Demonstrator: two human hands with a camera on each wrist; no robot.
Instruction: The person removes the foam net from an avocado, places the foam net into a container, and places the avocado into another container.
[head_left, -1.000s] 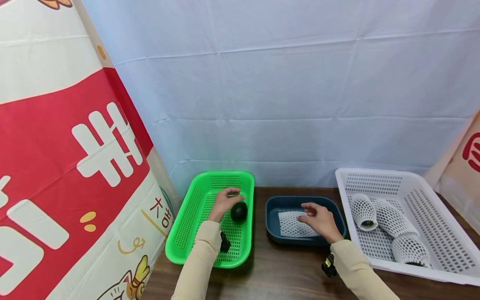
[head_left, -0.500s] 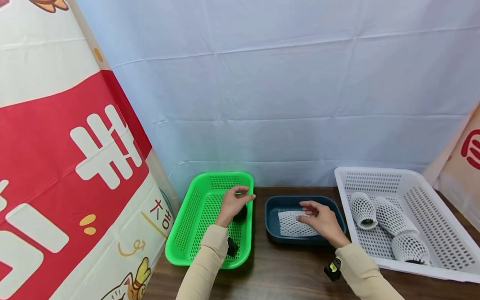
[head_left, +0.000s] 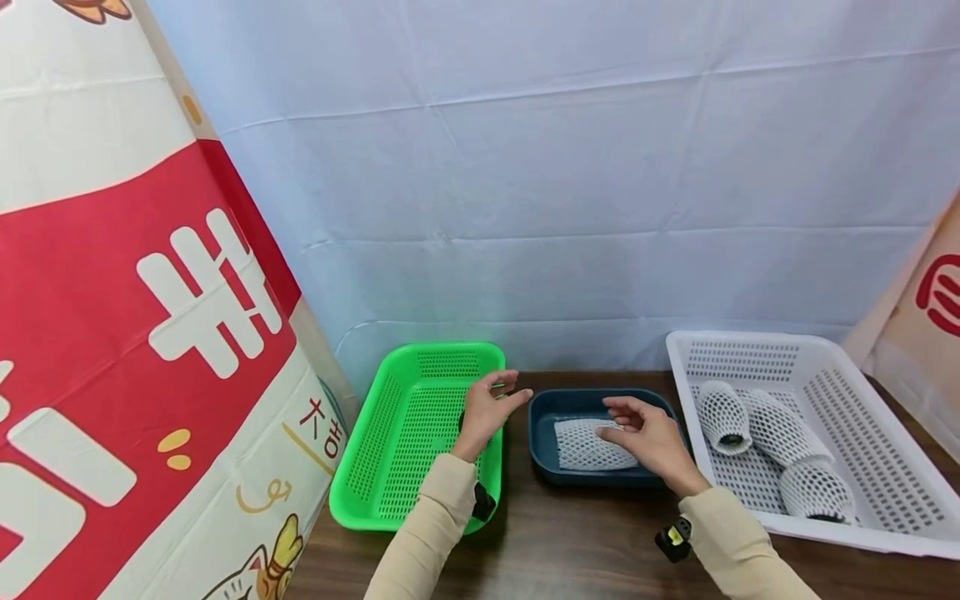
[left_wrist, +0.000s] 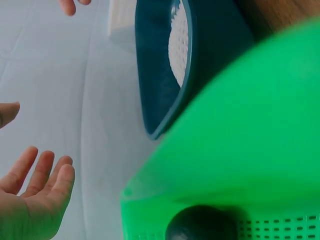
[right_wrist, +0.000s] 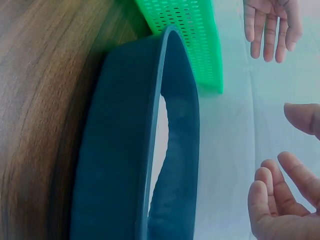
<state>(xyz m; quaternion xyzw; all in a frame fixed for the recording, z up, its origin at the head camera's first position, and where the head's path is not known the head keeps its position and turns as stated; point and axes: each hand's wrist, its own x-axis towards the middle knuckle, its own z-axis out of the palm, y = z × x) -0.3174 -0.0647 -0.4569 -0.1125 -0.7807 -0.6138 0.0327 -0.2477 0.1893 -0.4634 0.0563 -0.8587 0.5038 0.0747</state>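
My left hand [head_left: 487, 414] is over the right side of the green basket [head_left: 416, 433], its fingers apart and empty. A dark round fruit [left_wrist: 202, 225] lies in that basket, seen in the left wrist view; in the head view this hand mostly hides it. My right hand [head_left: 652, 440] hovers above the dark blue tray [head_left: 551, 477], thumb and fingers spread with nothing between them. Inside the tray lies a flat white foam net sleeve [head_left: 585, 450], close below the right fingertips in the head view.
At the right stands a white basket [head_left: 888, 433] with several net-sleeved pieces [head_left: 780, 429], some showing dark ends. A brown wood table [head_left: 570, 533] carries everything. Pale cloth [head_left: 525, 208] hangs behind, and a printed red and white cloth [head_left: 97, 275] is at the left.
My left hand has moved right, from beside the dark fruit to over the basket's right rim, covering the fruit in the head view. The right hand stays nearly still above the tray.
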